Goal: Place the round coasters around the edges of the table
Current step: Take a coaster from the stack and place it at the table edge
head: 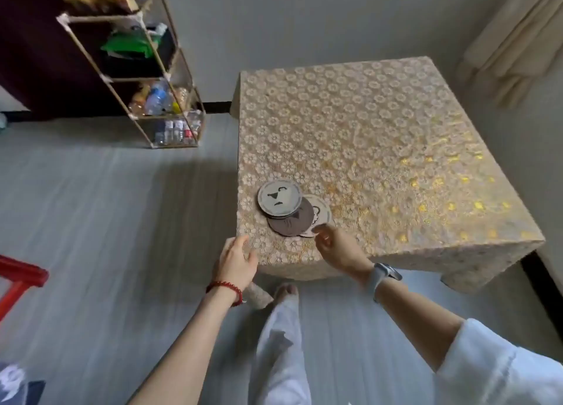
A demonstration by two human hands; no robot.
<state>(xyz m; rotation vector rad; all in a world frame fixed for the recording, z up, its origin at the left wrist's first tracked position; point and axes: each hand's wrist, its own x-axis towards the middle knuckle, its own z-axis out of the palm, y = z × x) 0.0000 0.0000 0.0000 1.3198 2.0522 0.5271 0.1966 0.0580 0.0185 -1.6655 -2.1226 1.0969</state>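
At the table's near-left corner: coasters overlapped

Beside that corner of the table [380,130], the left hand [236,259] hangs loosely curled, holding nothing. Just right, three round coasters [279,198] lie overlapped near the edge. The right hand [338,249] touches the lowest one's rim with curled fingertips; whether it pinches, I cannot tell.

Red bead bracelet [224,288] left, pale-strapped watch [384,275] right, white sleeve [493,371], white trousers [280,343].

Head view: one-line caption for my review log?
Three overlapping round coasters near the table's corner; right hand touches the pale coaster, left hand at the table edge.
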